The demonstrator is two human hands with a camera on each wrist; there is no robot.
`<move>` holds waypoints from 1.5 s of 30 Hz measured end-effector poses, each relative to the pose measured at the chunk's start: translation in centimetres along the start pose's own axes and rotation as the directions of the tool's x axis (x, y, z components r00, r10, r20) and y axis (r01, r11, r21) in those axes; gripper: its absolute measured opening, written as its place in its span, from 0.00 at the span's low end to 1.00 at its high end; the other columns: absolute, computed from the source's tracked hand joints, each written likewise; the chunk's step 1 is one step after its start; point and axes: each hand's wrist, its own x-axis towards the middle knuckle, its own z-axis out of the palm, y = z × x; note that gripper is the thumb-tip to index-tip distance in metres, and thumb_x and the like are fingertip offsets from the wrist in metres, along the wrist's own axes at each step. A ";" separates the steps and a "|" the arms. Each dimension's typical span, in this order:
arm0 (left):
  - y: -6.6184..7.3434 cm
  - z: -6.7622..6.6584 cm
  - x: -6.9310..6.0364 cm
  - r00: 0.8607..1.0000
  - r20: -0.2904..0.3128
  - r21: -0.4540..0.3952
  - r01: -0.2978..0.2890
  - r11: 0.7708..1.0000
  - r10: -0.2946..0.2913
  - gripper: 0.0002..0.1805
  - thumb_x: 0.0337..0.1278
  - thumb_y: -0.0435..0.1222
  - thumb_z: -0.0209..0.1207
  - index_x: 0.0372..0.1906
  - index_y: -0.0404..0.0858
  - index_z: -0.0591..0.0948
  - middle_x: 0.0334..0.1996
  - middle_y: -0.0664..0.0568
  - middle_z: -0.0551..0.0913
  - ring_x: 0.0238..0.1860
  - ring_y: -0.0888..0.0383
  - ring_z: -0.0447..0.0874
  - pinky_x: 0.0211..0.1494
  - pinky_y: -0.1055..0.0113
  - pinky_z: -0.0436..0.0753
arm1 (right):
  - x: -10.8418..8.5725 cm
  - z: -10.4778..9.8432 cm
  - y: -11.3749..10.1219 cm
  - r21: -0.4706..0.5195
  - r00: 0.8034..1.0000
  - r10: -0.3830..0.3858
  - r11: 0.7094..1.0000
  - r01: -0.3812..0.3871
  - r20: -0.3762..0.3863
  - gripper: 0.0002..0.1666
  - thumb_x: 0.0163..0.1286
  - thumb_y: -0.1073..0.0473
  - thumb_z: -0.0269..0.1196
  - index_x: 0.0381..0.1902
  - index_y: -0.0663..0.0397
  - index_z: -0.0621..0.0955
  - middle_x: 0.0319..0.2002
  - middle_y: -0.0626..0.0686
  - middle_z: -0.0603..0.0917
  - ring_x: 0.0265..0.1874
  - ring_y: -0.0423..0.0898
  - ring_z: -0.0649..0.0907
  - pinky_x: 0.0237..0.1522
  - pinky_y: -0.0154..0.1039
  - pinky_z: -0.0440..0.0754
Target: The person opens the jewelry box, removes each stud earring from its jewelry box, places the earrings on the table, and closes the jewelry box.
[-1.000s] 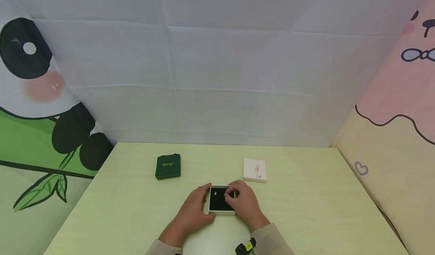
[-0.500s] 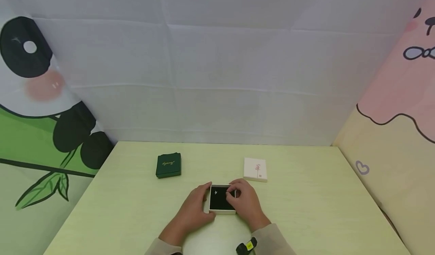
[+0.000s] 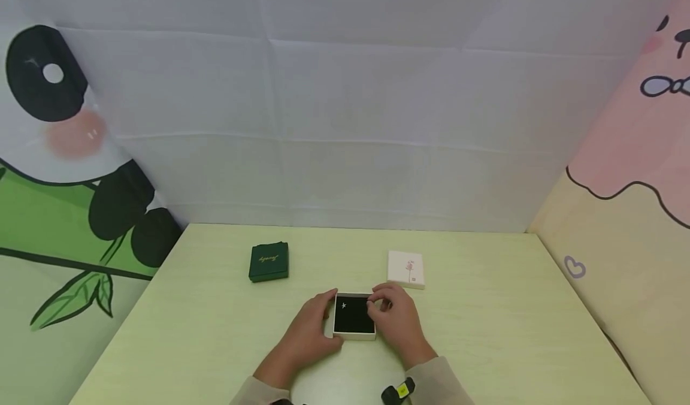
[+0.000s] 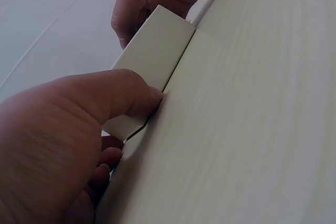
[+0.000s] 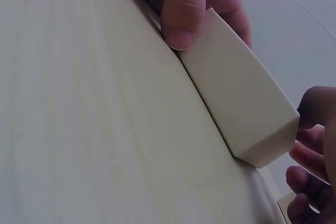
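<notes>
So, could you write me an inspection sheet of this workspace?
Surface: pale wood-grain table.
Job's things: open white box, black insert, small star-shaped piece.
Clutter: green box; white flower-printed box or lid, both farther back.
Hands: left hand grips the open white box; right hand, fingers curled, at its right edge, any pinched thing unclear.
Cables: nothing seen for certain.
Surroundings: white backdrop, cartoon-printed side panels.

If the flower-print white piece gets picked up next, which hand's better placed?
Right, I'd say. The right hand is close by the flower-print white piece, at the right edge of the open box. The left hand is farther off and grips the box's left end.
</notes>
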 end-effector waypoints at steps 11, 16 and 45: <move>-0.1 0.0 0.0 1.000 0.008 -0.002 -0.001 1.000 0.001 0.50 0.41 0.38 0.72 0.76 0.38 0.66 0.54 0.54 0.76 0.47 0.59 0.75 0.53 0.56 0.76 | -0.1 -2.8 1.5 -0.034 0.997 0.054 0.998 -0.056 -0.062 0.04 0.61 0.63 0.72 0.30 0.47 0.87 0.43 0.41 0.83 0.32 0.40 0.78 0.36 0.35 0.77; -0.2 -0.1 -0.3 1.000 0.010 -0.008 0.012 1.000 -0.011 0.50 0.40 0.38 0.72 0.76 0.39 0.66 0.51 0.55 0.76 0.47 0.59 0.74 0.53 0.56 0.76 | 0.0 -4.2 2.0 -0.031 0.991 0.057 0.998 -0.061 -0.123 0.03 0.60 0.64 0.72 0.31 0.50 0.88 0.41 0.44 0.84 0.31 0.43 0.78 0.34 0.36 0.76; -0.3 0.0 -0.1 1.000 0.009 -0.013 0.008 1.000 -0.008 0.51 0.40 0.38 0.72 0.76 0.38 0.66 0.49 0.56 0.75 0.46 0.59 0.74 0.52 0.55 0.76 | 0.7 -6.7 3.7 -0.158 0.948 0.297 0.936 -0.313 -0.116 0.04 0.62 0.61 0.68 0.35 0.51 0.88 0.35 0.49 0.81 0.35 0.47 0.77 0.39 0.44 0.74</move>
